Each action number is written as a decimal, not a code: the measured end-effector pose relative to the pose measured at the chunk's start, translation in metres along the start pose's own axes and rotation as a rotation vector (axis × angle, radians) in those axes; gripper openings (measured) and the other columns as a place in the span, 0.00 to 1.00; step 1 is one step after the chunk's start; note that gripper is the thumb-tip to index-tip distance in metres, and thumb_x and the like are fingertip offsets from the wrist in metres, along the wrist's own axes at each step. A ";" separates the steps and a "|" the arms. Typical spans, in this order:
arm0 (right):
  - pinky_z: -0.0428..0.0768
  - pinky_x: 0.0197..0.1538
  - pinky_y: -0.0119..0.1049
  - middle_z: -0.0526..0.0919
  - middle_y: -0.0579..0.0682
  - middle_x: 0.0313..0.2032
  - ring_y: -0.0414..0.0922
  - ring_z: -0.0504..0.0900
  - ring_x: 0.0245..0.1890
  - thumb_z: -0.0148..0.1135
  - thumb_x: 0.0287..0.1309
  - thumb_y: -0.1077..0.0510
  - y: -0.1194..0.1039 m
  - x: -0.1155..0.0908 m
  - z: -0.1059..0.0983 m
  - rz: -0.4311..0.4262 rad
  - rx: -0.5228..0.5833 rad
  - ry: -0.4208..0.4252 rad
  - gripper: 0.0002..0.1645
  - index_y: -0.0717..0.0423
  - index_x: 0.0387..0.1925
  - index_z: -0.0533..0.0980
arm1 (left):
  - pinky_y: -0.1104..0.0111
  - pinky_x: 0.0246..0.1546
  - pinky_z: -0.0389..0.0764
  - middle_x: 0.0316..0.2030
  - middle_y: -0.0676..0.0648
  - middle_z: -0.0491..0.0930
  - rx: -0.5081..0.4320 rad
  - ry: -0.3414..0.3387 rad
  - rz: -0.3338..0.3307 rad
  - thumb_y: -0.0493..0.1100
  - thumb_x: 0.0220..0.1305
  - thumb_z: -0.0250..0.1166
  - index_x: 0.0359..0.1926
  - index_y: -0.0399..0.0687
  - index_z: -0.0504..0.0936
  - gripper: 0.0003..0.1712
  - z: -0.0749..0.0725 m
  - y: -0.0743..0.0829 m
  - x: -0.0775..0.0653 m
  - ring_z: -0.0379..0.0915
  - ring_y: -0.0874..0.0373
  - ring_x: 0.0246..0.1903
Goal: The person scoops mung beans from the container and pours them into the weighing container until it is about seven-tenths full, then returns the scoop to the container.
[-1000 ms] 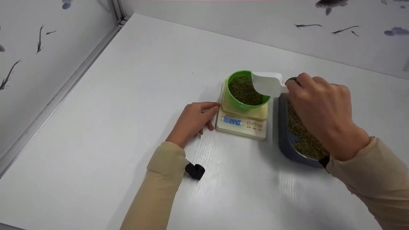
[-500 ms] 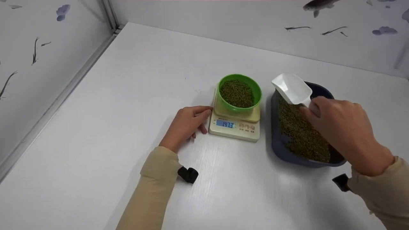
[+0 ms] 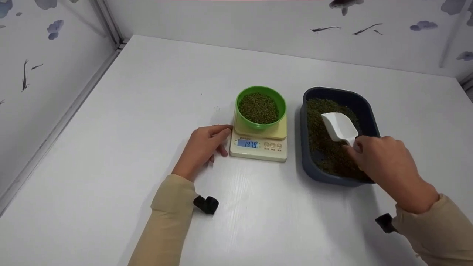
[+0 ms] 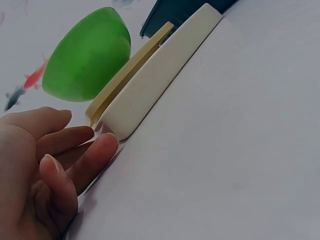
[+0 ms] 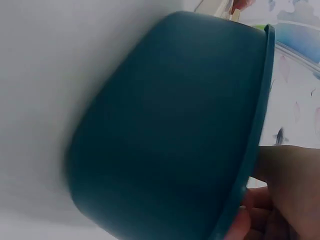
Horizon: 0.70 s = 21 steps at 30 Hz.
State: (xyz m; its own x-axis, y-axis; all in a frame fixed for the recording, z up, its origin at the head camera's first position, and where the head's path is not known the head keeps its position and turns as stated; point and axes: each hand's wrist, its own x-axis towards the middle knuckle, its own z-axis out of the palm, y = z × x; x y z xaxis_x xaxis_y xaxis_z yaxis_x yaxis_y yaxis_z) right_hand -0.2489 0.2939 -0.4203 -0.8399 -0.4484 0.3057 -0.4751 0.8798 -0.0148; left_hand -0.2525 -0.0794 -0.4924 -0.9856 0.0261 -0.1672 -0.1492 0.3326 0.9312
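Observation:
My right hand [image 3: 386, 159] grips the handle of a white scoop [image 3: 339, 125], held over a dark blue tub [image 3: 307, 155] of small greenish-brown beans [image 3: 319, 136]. In the right wrist view the tub's outer wall [image 5: 165, 125] hides the scoop and part of the hand. A green bowl [image 3: 261, 126] with the same sort of beans stands on a cream kitchen scale [image 3: 258, 152], whose display seems to read 147.9. Beside the scale's left edge rests my left hand [image 3: 203, 144]. Its loosely bent fingers touch that edge in the left wrist view.
All of this is on a white table [image 3: 236, 210]. White panels with painted fish and leaves rise at the back and left. Tiny specks [image 3: 217, 108] lie on the table left of the bowl. A black wrist camera [image 3: 206, 205] sits by the left sleeve.
The right hand has drawn the scoop away from the bowl to the right and lowered it over the tub. The display has climbed from about 144.0. The left hand stays at the scale.

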 end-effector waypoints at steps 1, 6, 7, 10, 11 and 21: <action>0.52 0.13 0.33 0.55 0.43 0.07 0.40 0.54 0.08 0.62 0.50 0.57 -0.003 0.000 0.002 0.013 0.005 -0.022 0.25 0.51 0.08 0.60 | 0.69 0.10 0.66 0.20 0.45 0.79 0.003 0.000 -0.001 0.62 0.57 0.55 0.48 0.71 0.76 0.18 -0.003 -0.001 -0.001 0.72 0.54 0.17; 0.54 0.12 0.34 0.58 0.45 0.07 0.42 0.57 0.07 0.58 0.54 0.53 -0.020 -0.004 0.012 0.075 0.036 -0.114 0.25 0.52 0.07 0.62 | 0.69 0.09 0.67 0.20 0.45 0.80 0.017 -0.007 -0.027 0.64 0.56 0.55 0.49 0.70 0.76 0.20 -0.014 -0.011 -0.008 0.72 0.54 0.17; 0.54 0.11 0.34 0.57 0.45 0.07 0.42 0.57 0.07 0.57 0.55 0.51 -0.023 -0.004 0.014 0.081 0.035 -0.123 0.26 0.52 0.07 0.61 | 0.69 0.09 0.67 0.21 0.45 0.80 0.015 -0.009 -0.032 0.64 0.56 0.55 0.49 0.70 0.76 0.20 -0.016 -0.013 -0.008 0.73 0.54 0.18; 0.55 0.11 0.34 0.58 0.45 0.06 0.42 0.57 0.07 0.55 0.56 0.48 -0.029 -0.003 0.018 0.077 0.037 -0.145 0.28 0.51 0.07 0.60 | 0.69 0.10 0.67 0.21 0.45 0.80 0.008 -0.002 -0.018 0.64 0.55 0.56 0.49 0.70 0.76 0.20 -0.021 -0.017 -0.008 0.74 0.53 0.20; 0.56 0.11 0.34 0.58 0.45 0.06 0.42 0.58 0.07 0.54 0.57 0.46 -0.030 -0.002 0.019 0.075 0.043 -0.162 0.28 0.51 0.07 0.61 | 0.68 0.10 0.68 0.22 0.45 0.80 0.001 0.003 -0.009 0.65 0.55 0.56 0.48 0.70 0.77 0.20 -0.022 -0.018 -0.006 0.75 0.53 0.20; 0.65 0.22 0.37 0.68 0.44 0.14 0.40 0.66 0.14 0.47 0.63 0.50 -0.007 -0.005 0.013 0.058 0.134 -0.155 0.20 0.52 0.17 0.70 | 0.65 0.24 0.78 0.26 0.44 0.79 -0.043 0.018 -0.106 0.51 0.65 0.52 0.51 0.58 0.76 0.16 -0.022 -0.050 -0.011 0.76 0.53 0.26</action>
State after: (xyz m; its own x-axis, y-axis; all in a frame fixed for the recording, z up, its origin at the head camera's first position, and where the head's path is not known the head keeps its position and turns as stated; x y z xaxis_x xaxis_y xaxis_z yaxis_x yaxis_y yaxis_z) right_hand -0.2448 0.2883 -0.4343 -0.8924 -0.4255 0.1503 -0.4465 0.8807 -0.1579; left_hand -0.2356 -0.1170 -0.5297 -0.9652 -0.0239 -0.2603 -0.2557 0.2921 0.9216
